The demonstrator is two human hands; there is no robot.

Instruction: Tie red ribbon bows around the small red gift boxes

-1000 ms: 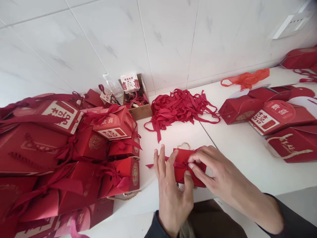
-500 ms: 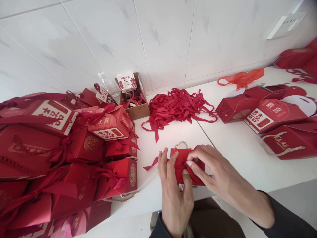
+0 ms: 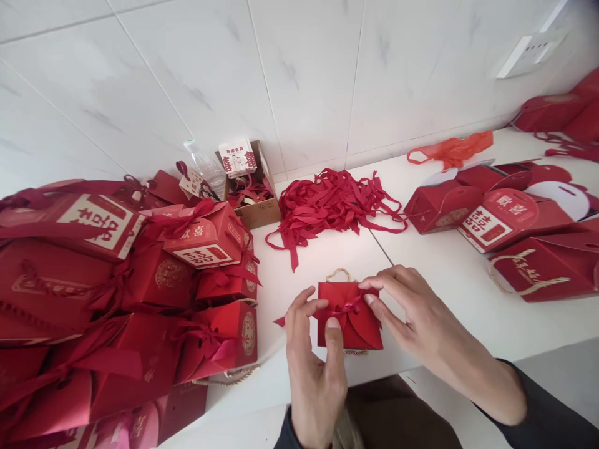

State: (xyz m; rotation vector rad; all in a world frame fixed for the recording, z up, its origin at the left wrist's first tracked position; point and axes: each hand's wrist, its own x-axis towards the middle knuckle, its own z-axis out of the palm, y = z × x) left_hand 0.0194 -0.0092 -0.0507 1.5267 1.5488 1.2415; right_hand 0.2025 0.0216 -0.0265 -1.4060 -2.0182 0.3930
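A small red gift box (image 3: 347,334) lies on the white table before me, with a dark red ribbon bow (image 3: 347,307) across its rounded flaps. A gold cord handle sticks out at its far edge. My left hand (image 3: 312,355) is at the box's left side, thumb resting on top below the bow and fingers spread apart. One ribbon tail pokes out left of that hand. At the upper right corner, my right hand (image 3: 407,312) touches the box with index finger and thumb, which are apart. Its other fingers are partly hidden.
A heap of red ribbons (image 3: 334,202) lies beyond the box. Tied red boxes (image 3: 168,274) are stacked on the left; several more boxes (image 3: 512,218) stand right. A cardboard box (image 3: 260,212) with cards, a clear plastic container (image 3: 208,168) and an orange plastic bag (image 3: 452,149) are near the wall.
My fingers have drawn back from the middle of the box, baring the bow. The left hand shifted left and its fingers spread; the right thumb and index finger parted.
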